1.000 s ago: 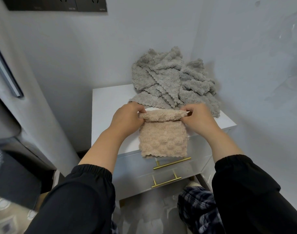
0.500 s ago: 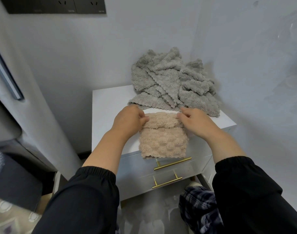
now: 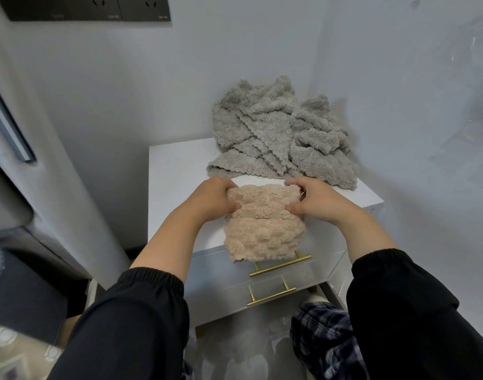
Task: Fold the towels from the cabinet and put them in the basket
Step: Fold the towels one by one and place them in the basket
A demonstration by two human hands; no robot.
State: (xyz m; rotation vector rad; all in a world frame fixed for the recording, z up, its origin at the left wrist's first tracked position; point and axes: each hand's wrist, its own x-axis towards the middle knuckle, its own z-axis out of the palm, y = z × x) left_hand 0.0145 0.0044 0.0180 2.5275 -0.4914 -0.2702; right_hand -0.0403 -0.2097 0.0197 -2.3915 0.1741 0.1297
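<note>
A beige fluffy towel [image 3: 265, 231] lies on the front of the white cabinet top [image 3: 174, 171], its lower edge hanging over the drawer front. Its far part is doubled over toward me. My left hand [image 3: 215, 197] grips the folded part at its left side, thumb on top. My right hand [image 3: 314, 200] grips the right side, fingers curled over the fold. A heap of several grey towels [image 3: 278, 133] sits unfolded at the back right of the cabinet top, against the wall. No basket is in view.
The cabinet stands in a white corner, with walls behind and to the right. Two gold drawer handles [image 3: 278, 266] run along its front. A grey door or panel [image 3: 12, 160] is at the left. A dark socket plate [image 3: 89, 8] hangs on the wall above.
Both hands have brought the towel's far edge toward me and down, so the fold now lies lower on the towel. The grey heap has not moved.
</note>
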